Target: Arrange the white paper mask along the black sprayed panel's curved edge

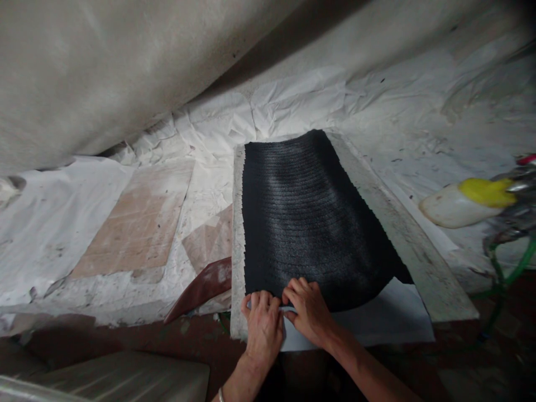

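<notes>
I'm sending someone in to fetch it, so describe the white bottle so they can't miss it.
Start at the black mat on the board. Look right, to the frame's edge: the bottle lies on its side on the white sheet, alone in having a yellow cap.

Black ribbed woven mat (pixel 310 218), matt, coarse. Grey rough board (pixel 412 245) beneath, dusty. Smooth white paper sheet (pixel 389 321) at lower right. Crumpled white plastic sheeting (pixel 293 100) at upper centre. Glossy white-and-yellow plastic bottle (pixel 464 202) at right edge.

Mat (pixel 305 218) on board (pixel 419 251), bottle (pixel 460 204) right
</notes>
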A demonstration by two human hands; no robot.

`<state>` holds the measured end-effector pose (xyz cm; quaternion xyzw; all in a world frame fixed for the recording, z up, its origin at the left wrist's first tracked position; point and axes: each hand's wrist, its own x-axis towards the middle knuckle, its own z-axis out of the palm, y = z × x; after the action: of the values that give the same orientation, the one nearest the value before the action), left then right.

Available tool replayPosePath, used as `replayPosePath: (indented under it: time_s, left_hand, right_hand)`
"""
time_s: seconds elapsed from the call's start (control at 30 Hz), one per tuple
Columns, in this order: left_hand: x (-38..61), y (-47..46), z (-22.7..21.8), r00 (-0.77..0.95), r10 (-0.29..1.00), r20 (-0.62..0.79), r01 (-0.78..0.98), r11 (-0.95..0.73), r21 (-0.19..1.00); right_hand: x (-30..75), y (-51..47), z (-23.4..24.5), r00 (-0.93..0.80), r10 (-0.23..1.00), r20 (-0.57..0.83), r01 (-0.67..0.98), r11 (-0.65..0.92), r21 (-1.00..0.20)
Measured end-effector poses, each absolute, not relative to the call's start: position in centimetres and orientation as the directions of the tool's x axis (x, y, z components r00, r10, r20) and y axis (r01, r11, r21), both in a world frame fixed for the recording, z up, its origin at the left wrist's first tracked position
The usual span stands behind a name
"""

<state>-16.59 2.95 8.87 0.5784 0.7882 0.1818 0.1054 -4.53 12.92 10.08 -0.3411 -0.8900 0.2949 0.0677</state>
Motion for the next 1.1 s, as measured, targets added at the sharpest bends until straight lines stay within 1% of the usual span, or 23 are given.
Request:
replayPosePath:
  time_s: [0.33,0.53,0.63,0.77,0.87,0.97,1.1]
  left_hand:
    - [-16.3,2.7,8.8,-0.346,0.937,0.056,0.867,0.296,0.401]
    - [-16.5,2.8,9.0,-0.365,0.929,0.059,0.858,0.312,0.408]
    - [-16.7,2.8,9.2,-0.405,0.910,0.088,0.856,0.344,0.387]
    - [-17.2,2.2,9.1,-0.467,0.866,0.176,0.846,0.381,0.373]
    - [-17.6,1.4,8.8,-0.384,0.900,0.206,0.882,0.291,0.369]
    - [-17.8,0.4,8.4,-0.256,0.952,0.168,0.911,0.179,0.373]
    - [-18.1,-0.6,7.8,-0.227,0.965,0.131,0.918,0.167,0.358]
  right_hand:
    - [-4.7,13.6,10.1,-0.798,0.595,-0.096,0.544,0.643,-0.540]
    - [-4.7,13.9,10.0,-0.784,0.614,-0.093,0.555,0.626,-0.548]
    - [-4.8,13.9,9.8,-0.771,0.633,-0.076,0.558,0.612,-0.560]
    - [-4.8,13.6,9.6,-0.754,0.655,-0.038,0.551,0.601,-0.579]
    - [-4.8,13.2,9.6,-0.729,0.685,-0.002,0.553,0.587,-0.591]
    - [-4.9,12.7,9.5,-0.706,0.707,0.033,0.549,0.576,-0.605]
    - [-5.2,11.7,9.1,-0.732,0.678,0.066,0.498,0.598,-0.628]
